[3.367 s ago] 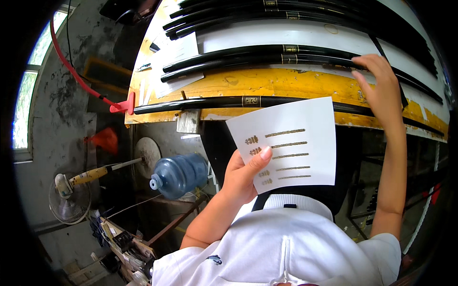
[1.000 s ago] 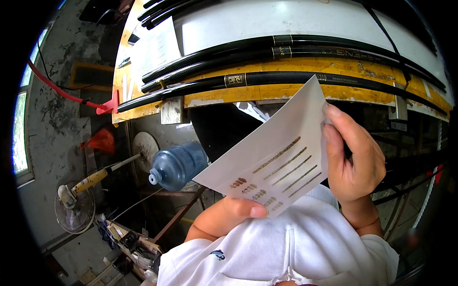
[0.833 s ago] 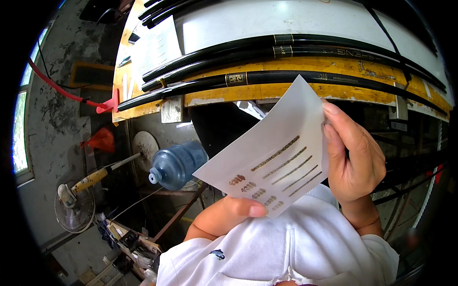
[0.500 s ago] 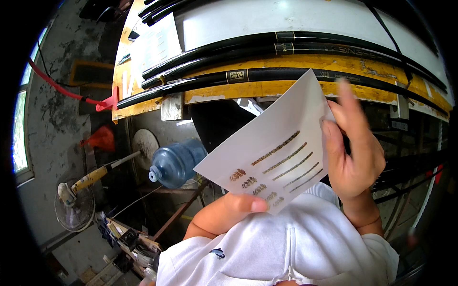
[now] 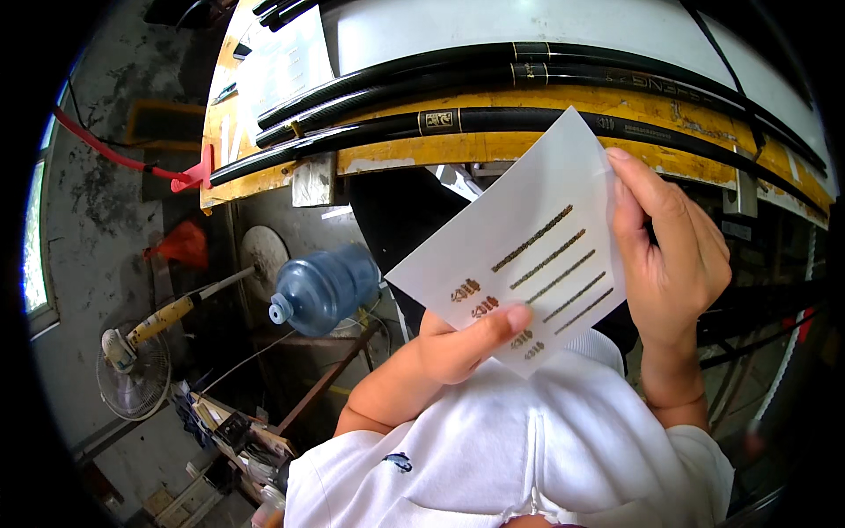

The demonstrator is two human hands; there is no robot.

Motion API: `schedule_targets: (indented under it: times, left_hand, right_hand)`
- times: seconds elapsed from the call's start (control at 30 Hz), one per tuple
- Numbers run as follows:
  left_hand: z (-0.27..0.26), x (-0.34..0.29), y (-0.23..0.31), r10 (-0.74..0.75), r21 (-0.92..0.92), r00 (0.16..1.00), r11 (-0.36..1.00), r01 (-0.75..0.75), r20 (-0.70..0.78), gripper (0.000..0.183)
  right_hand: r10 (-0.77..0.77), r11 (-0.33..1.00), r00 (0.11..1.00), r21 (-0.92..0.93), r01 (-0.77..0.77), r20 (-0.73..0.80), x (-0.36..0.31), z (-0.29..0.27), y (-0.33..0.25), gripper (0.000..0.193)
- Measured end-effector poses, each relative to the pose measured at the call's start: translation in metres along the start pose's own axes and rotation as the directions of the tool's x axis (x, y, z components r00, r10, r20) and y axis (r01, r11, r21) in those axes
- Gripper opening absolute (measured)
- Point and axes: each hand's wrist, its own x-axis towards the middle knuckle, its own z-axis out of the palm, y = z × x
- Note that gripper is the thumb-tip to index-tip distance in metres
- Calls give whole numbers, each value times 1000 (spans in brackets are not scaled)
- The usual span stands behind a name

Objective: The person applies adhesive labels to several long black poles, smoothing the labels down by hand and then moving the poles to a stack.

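Between my two hands a white sticker sheet [image 5: 537, 194] is held up at a slant in front of my chest. It bears several rows of gold-brown lettering and small emblems. My left hand [image 5: 466, 348] grips its lower left part, thumb lying on top over the emblems and the other fingers hidden beneath. At its right edge my right hand [image 5: 673, 251] pinches the sheet between thumb and fingers. Just beyond the sheet's top corner lies a glossy black rod [image 5: 510, 120] with a gold-framed label, resting along the bench edge.
More black rods [image 5: 396, 67] lie across the yellow-edged workbench [image 5: 396, 157]. Another printed sheet [image 5: 286, 66] is on the bench at the far left. A red clamp [image 5: 195, 172] sits at the bench corner. Below are a blue water jug [image 5: 326, 286] and a fan [image 5: 132, 374].
The sheet has risen slightly and shifted right. My right hand's raised, blurred index finger has come down onto the sheet's edge. My left thumb has moved further up over the emblems.
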Motion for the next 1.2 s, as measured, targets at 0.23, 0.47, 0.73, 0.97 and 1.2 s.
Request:
schedule_targets:
  times: [0.23,0.47,0.73,0.97,1.2]
  left_hand:
    - [-5,25,1,327,405,907,816,-413,265,72]
    - [-13,32,0,312,442,886,779,-445,342,73]
    - [-17,35,2,253,303,927,892,-334,277,69]
    - [-21,38,15,150,300,969,932,-205,195,68]
    - [-31,57,72,419,535,908,765,-358,8,53]
  right_hand:
    - [-58,993,990,-98,71,130,-1,-8,-9,27]
    - [463,324,707,640,-696,535,1,-14,-13,4]
    - [258,-364,510,572,-735,820,11,-28,-7,17]
    - [99,-409,565,551,-727,819,18,-46,8,21]
    - [128,-447,586,574,-686,800,12,-63,21,16]
